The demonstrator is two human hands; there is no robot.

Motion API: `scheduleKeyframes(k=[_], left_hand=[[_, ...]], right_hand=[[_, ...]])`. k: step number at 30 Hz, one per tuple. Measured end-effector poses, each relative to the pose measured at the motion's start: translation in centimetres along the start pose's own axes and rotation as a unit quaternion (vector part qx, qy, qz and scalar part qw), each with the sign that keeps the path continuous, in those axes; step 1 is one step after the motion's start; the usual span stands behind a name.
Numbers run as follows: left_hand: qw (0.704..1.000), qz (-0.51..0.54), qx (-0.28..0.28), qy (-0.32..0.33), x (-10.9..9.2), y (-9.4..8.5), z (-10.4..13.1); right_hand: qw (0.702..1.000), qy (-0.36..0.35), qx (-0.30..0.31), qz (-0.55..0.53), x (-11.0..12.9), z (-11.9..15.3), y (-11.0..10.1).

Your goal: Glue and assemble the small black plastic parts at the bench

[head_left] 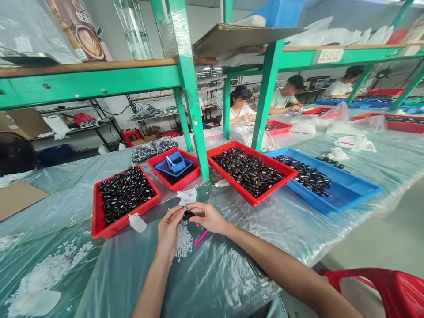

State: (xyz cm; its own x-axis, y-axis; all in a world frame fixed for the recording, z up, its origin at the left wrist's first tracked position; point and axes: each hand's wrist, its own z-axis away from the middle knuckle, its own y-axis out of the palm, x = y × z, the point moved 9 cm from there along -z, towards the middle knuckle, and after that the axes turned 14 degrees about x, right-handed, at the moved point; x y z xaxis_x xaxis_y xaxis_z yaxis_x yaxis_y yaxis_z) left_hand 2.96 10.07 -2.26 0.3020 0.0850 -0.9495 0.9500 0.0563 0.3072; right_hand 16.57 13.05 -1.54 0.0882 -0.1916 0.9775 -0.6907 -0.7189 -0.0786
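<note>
My left hand and my right hand meet over the table, fingertips pinched together. Between them is a small glossy black part, partly covered by the fingers; its exact kind is too small to make out. Just below my hands lies a loose pile of tiny white pieces. A pink pen-like stick rests beside that pile, under my right wrist. Beyond my fingertips sits a crumpled white scrap. A small translucent bottle leans at the left red tray.
A red tray and a blue tray hold black parts at right. Another red tray contains a blue scoop. A green post rises behind. More white pieces lie left; a red chair stands right. Several people work beyond.
</note>
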Motion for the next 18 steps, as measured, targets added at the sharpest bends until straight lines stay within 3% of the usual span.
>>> scheduleKeyframes(k=[9, 18], left_hand=[[0.998, 0.055, 0.013, -0.022, 0.3, 0.5, 0.1], [0.988, 0.139, 0.003, -0.066, 1.6, 0.3, 0.3]], right_hand=[[0.99, 0.009, -0.025, 0.137, 1.9, 0.7, -0.1], [0.978, 0.003, -0.033, 0.207, 3.0, 0.9, -0.1]])
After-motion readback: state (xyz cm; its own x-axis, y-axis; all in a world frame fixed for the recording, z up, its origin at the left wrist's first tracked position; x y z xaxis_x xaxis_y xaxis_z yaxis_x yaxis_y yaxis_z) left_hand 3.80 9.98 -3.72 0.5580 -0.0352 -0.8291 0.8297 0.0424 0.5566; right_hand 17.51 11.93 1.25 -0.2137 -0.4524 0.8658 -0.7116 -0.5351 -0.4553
